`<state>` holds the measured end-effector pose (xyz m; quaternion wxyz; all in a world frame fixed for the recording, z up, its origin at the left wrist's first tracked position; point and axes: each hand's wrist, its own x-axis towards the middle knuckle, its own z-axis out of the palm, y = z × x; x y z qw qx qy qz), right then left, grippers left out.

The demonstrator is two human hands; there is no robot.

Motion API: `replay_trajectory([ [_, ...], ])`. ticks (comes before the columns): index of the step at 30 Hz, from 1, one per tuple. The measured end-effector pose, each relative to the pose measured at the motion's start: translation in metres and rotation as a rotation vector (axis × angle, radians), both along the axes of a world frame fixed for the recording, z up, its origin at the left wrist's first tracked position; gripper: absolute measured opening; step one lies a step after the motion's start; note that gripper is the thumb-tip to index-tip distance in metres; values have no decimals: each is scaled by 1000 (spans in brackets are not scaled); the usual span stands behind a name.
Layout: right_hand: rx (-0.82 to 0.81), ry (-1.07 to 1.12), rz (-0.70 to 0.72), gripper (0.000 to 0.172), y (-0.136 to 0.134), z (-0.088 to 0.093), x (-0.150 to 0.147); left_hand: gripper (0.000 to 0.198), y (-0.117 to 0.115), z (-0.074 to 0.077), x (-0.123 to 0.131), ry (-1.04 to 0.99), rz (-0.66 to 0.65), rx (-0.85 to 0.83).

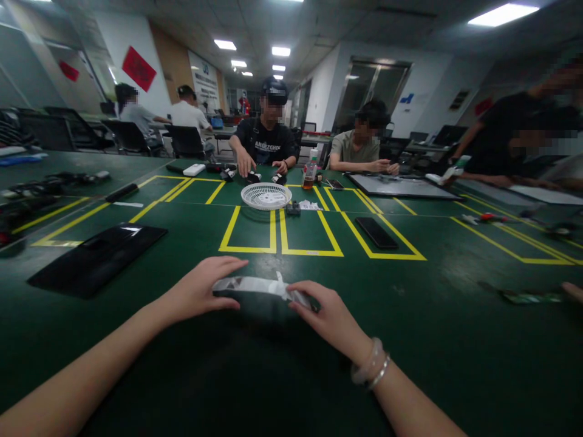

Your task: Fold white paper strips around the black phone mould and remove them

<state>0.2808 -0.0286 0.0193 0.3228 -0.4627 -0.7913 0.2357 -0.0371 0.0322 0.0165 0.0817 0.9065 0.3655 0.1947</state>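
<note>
A long, pale, shiny strip [255, 285], perhaps a wrapper, lies crosswise just above the green table in front of me. One small flap sticks up near its right part. My right hand [321, 309] pinches the right end between thumb and fingers. At the other end, my left hand [204, 284] has its thumb and fingers spread apart around the strip's tip without closing on it. What the strip is made of or contains, I cannot make out.
A black panel [98, 258] lies at left, and a dark phone-like slab [376, 232] at right. Beyond the yellow tape frames stand a white round basket [266, 197] and a bottle [310, 173]. Several people sit around the table; a hand [572, 291] shows at the right edge.
</note>
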Motion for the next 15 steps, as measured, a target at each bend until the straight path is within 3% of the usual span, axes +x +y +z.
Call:
replay_trajectory([
  [3,-118,441,-191,29,12,1,11,80,30,-9,-38,1,341,127],
  [6,-215,862,-344,38,21,1,19,89,52,-21,-95,162,717,163],
  [10,-351,1164,-460,37,24,3,21,86,63,-36,-175,149,1018,83],
  [13,-455,1312,-468,26,25,3,22,82,65,-42,-216,57,1114,43],
  [15,-551,1423,-460,18,26,1,24,76,65,-42,-229,-7,927,52],
])
